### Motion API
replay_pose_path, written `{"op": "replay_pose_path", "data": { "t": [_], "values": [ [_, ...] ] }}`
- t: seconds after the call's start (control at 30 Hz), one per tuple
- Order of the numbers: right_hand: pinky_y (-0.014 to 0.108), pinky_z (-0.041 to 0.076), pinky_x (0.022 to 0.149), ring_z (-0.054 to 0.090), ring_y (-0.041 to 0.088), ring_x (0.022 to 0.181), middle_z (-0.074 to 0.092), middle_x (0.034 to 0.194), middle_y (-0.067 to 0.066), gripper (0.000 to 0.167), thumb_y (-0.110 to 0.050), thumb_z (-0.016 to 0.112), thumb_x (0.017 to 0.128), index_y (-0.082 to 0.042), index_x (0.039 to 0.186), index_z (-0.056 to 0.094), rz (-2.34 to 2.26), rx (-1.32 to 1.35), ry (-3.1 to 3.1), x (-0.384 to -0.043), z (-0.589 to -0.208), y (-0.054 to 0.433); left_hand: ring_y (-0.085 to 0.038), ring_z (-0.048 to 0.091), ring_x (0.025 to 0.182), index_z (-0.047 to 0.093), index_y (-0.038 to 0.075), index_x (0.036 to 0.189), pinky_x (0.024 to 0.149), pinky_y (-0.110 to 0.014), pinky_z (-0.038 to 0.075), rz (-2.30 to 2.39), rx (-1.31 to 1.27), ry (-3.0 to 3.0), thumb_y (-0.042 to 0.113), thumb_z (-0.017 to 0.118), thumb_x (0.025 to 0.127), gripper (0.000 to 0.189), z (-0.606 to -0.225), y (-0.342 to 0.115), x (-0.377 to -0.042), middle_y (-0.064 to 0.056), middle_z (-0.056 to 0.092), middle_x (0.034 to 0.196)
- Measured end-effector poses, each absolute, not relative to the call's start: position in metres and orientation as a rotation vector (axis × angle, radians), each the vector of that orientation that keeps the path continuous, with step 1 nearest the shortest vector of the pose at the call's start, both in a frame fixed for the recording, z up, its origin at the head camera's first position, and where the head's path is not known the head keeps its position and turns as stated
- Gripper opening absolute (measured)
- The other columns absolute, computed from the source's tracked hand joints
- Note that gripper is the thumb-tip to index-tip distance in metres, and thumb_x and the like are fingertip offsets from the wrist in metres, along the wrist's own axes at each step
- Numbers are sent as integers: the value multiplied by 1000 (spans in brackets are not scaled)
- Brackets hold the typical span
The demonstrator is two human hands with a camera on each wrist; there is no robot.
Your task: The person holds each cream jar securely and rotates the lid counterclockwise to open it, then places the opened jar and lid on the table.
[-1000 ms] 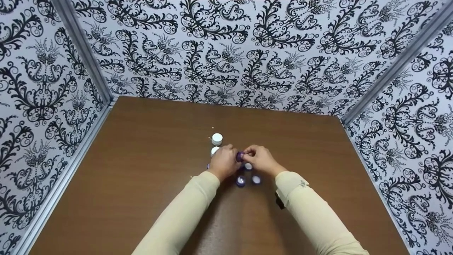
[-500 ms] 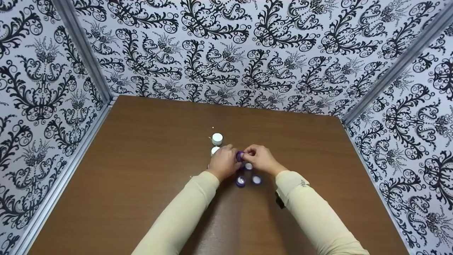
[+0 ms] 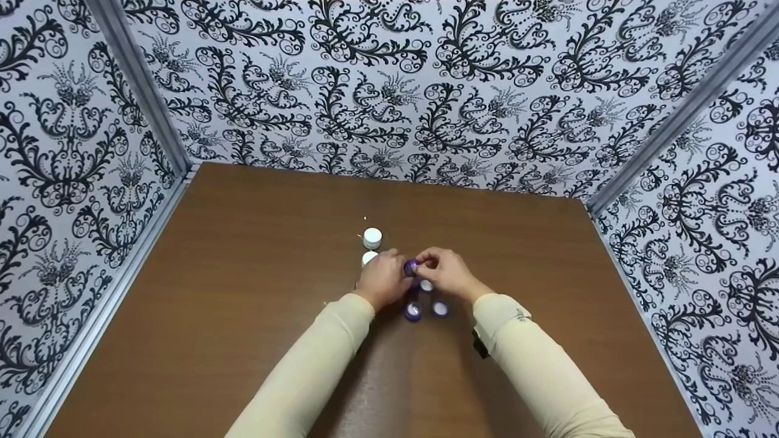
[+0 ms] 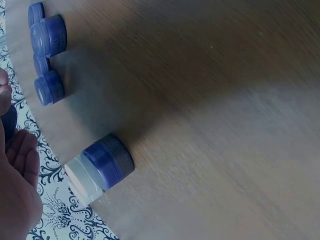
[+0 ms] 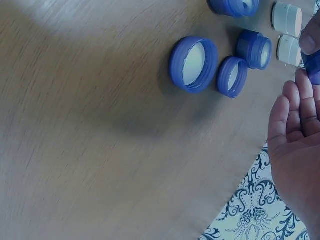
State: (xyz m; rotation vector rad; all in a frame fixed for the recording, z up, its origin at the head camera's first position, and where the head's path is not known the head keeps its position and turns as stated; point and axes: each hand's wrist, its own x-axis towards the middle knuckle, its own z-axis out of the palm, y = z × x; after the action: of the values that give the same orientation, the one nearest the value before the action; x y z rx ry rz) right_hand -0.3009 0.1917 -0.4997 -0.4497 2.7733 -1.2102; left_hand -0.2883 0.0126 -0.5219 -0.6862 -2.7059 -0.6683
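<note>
My left hand [image 3: 384, 277] holds a small purple jar [image 3: 411, 267] above the table, and my right hand [image 3: 449, 272] pinches at its edge with curled fingers. In the right wrist view this jar [image 5: 312, 65] is partly cut off by the frame beside the right hand's fingers. Exactly what the right fingertips grip on it is too small to tell. Below the hands stand an uncapped purple jar [image 3: 413, 311] and purple lids with white inner faces, one lid [image 3: 440, 309] to the right and another lid [image 3: 426, 285] just under the right hand.
Two white jars, a far one [image 3: 372, 238] and a nearer one [image 3: 369, 258], stand beyond the left hand. Another purple jar [image 4: 110, 160] touches a white jar [image 4: 82, 180] in the left wrist view. Patterned walls enclose the brown table [image 3: 255, 243].
Both hands stay nearly in place around the held purple jar, with only a slight shift of the fingers. The jars and lids on the table have not moved.
</note>
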Motion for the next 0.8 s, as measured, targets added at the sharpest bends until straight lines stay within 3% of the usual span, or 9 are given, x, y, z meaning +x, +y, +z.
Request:
{"op": "replay_pose_path", "data": {
  "t": [0.27, 0.47, 0.67, 0.8],
  "values": [
    [34, 52, 80, 65, 22, 88, 69, 93, 5, 23, -1, 69, 84, -2, 107, 70, -1373, -520, 2693, -300, -501, 190, -25, 65, 90, 74, 7, 106, 82, -39, 53, -724, -641, -2761, 26, 79, 80, 32, -521, 10, -290, -7, 65, 98],
    [35, 52, 83, 65, 21, 88, 69, 94, 4, 22, -2, 69, 85, -5, 107, 71, -1359, -477, 2696, -299, -500, 189, -26, 65, 89, 74, 8, 104, 82, -40, 52, -712, -646, -2757, 25, 80, 80, 31, -522, 10, -289, -7, 65, 96],
    [38, 48, 86, 64, 20, 92, 71, 97, 0, 16, -19, 67, 92, -9, 103, 73, -1279, -425, 2797, -299, -498, 188, -26, 65, 88, 73, 6, 102, 81, -40, 53, -680, -657, -2717, 25, 82, 78, 31, -521, 10, -288, -7, 63, 94],
    [38, 48, 81, 63, 21, 87, 70, 89, -2, 24, -32, 64, 96, -10, 95, 74, -1187, -398, 2856, -300, -499, 189, -26, 65, 86, 73, 5, 98, 80, -40, 53, -660, -672, -2685, 25, 82, 77, 30, -521, 10, -287, -7, 63, 91]
  ]
}}
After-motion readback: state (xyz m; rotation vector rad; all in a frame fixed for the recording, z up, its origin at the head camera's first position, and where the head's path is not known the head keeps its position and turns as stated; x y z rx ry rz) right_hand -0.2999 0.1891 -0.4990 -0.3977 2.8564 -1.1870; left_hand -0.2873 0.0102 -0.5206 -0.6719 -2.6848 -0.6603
